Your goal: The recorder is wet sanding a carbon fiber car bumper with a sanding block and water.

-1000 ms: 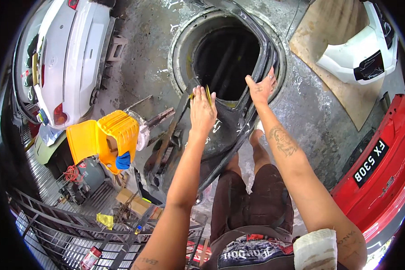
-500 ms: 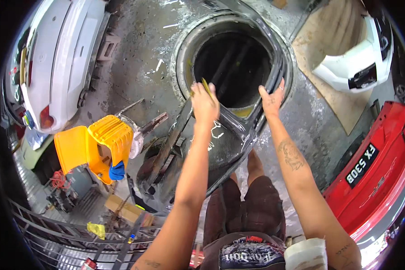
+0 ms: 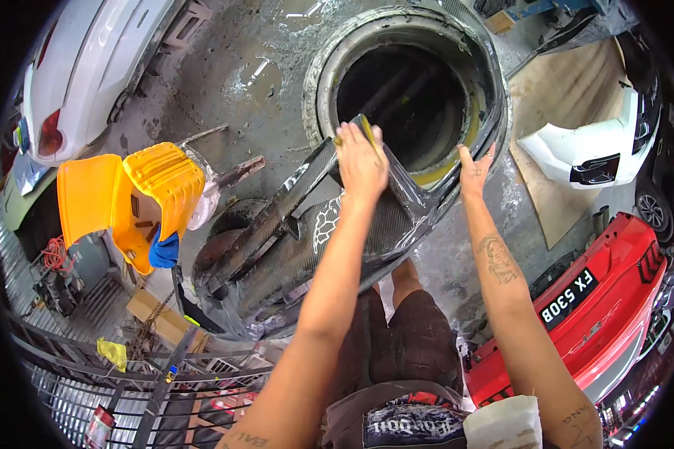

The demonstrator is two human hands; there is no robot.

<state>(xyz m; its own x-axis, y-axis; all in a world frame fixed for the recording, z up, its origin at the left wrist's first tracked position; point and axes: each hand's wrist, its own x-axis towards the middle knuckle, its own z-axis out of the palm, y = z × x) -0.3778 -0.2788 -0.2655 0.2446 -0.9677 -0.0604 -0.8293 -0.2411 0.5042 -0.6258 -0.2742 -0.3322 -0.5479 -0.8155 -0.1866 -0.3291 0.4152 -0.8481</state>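
A large black carbon-fibre car body part (image 3: 397, 224), glossy and wet-looking, lies slanted before me, with a curved strip reaching up round the right side of a round tub (image 3: 323, 82). My left hand (image 3: 362, 166) presses on the part's inner edge beside the tub, fingers closed on a folded yellow sheet (image 3: 368, 129) that looks like sandpaper. Most of the sheet is hidden by the fingers. My right hand (image 3: 475, 172) grips the part's outer edge on the right, thumb up and the other fingers partly out of sight behind it.
To the left stands a yellow plastic stool (image 3: 90, 191) with a blue cloth (image 3: 164, 250) on it. A white bumper piece (image 3: 577, 153) rests on a board (image 3: 535, 161) at right, above a red car panel (image 3: 577, 292). A white car bumper (image 3: 105, 67) is at upper left.
The view has turned and shifted, so more of the carbon-fibre part shows at left. My left hand has moved slightly along the inner edge; my right hand keeps its hold.
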